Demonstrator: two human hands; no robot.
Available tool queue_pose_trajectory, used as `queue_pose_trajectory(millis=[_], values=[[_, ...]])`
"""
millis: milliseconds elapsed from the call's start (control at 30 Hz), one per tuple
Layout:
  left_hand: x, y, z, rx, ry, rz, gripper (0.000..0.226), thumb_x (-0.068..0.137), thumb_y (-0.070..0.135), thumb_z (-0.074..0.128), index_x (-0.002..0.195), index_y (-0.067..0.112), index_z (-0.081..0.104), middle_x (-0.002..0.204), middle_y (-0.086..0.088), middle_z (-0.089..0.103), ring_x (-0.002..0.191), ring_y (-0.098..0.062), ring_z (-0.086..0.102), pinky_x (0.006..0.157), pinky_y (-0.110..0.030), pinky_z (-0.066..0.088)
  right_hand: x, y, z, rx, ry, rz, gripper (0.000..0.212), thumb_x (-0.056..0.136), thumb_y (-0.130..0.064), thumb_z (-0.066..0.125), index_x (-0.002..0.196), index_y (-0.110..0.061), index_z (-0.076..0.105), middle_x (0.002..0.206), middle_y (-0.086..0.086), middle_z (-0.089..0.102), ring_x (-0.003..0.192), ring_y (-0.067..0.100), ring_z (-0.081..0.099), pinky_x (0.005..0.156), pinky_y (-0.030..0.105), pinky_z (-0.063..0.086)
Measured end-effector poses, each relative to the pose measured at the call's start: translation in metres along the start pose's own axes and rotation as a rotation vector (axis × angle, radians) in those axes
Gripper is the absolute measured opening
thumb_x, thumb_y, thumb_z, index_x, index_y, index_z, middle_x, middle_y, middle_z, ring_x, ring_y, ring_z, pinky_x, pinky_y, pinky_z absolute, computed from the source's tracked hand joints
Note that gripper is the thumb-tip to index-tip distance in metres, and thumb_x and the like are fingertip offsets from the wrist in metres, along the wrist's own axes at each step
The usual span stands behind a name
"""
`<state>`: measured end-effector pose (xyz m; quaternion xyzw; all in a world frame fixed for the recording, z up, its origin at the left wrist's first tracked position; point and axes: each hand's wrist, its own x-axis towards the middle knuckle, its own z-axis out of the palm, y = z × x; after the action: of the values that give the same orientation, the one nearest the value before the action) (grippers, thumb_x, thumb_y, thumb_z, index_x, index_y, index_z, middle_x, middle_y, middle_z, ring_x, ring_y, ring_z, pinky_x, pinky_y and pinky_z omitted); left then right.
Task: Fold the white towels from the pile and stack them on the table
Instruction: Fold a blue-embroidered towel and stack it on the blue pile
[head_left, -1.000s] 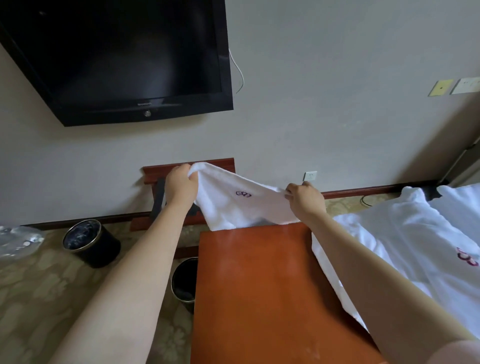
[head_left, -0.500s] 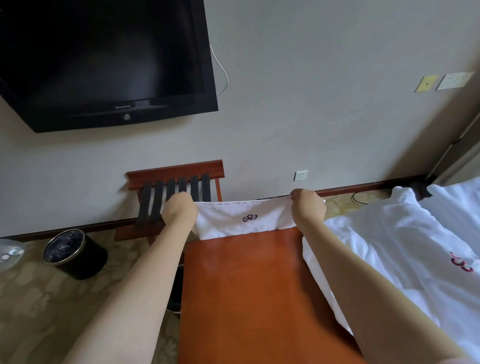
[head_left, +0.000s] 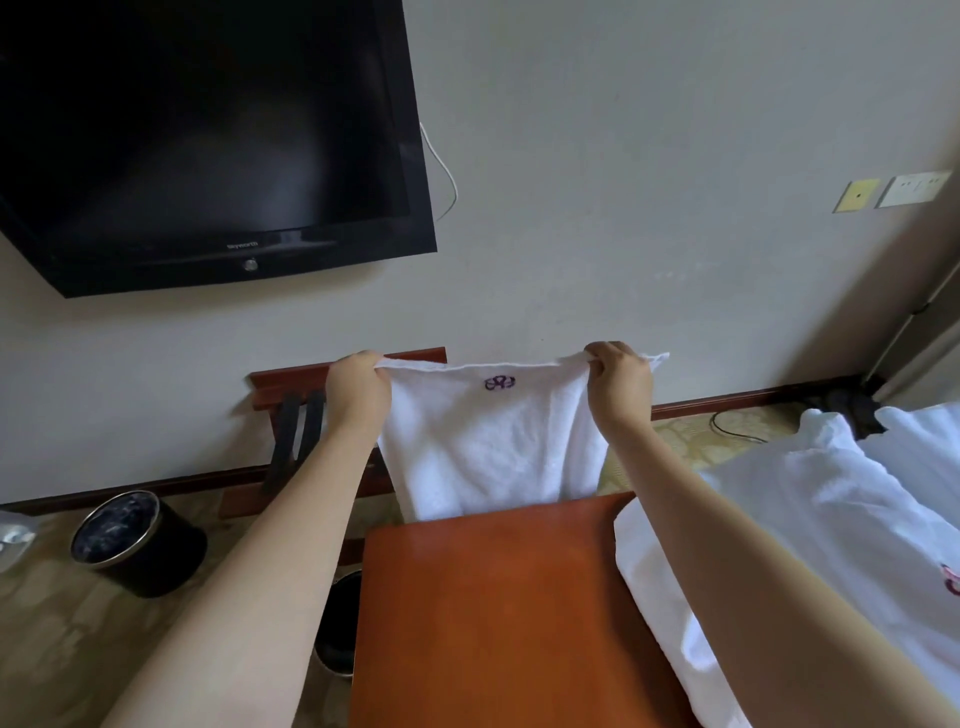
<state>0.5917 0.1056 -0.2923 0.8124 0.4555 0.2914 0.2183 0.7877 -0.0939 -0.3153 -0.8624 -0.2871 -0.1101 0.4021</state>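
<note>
One white towel (head_left: 493, 447) hangs stretched between your two hands, beyond the far edge of the table (head_left: 493, 597).

One black television (head_left: 208, 140) is on the wall at your upper left. One heap of white towels (head_left: 831, 519) lies to your right, against the right edge of the one orange-brown table. The held towel is in the air, with its lower end hidden behind the table and one purple emblem (head_left: 500, 383) just under the top hem. Two round black bins stand on the floor, one (head_left: 135, 540) well left of the table and one (head_left: 337, 629) tucked at its left side. Your left hand (head_left: 358, 387) pinches the top left corner and your right hand (head_left: 621, 384) the top right, fingers curled on the cloth.
</note>
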Motion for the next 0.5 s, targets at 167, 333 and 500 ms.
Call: queue_pose_trajectory(millis=[167,333,500], values=[[-0.031,-0.015,-0.018,0.085,-0.037,0.076,0.025,0.087,0.001,0.048,0.095,0.003,0.072,0.090,-0.016,0.068,0.090,-0.035,0.060,0.067,-0.032,0.043,-0.024,0.005,-0.022,-0.057,-0.060,-0.073,0.020,0.087,-0.001,0.054,0.097,-0.002,0.071,0.102,0.013,0.066,0.088,0.032,0.061,0.062,0.028,0.034],[-0.098,-0.033,-0.043,0.184,-0.097,0.068,0.031,0.082,0.005,0.051,0.052,0.009,0.046,0.052,-0.006,0.040,0.053,-0.026,0.041,0.045,-0.030,0.026,-0.084,0.012,-0.054,-0.128,-0.134,-0.141,0.018,0.089,-0.008,0.058,0.098,-0.002,0.072,0.106,0.012,0.067,0.090,0.034,0.062,0.065,0.033,0.042],[-0.172,-0.050,-0.057,0.275,-0.144,0.094,0.036,0.090,0.013,0.050,0.055,0.015,0.044,0.054,-0.001,0.041,0.054,-0.020,0.046,0.044,-0.026,0.030,-0.148,0.020,-0.083,-0.195,-0.219,-0.165,0.021,0.091,-0.008,0.054,0.102,0.000,0.070,0.106,0.014,0.065,0.092,0.036,0.061,0.072,0.037,0.045]])
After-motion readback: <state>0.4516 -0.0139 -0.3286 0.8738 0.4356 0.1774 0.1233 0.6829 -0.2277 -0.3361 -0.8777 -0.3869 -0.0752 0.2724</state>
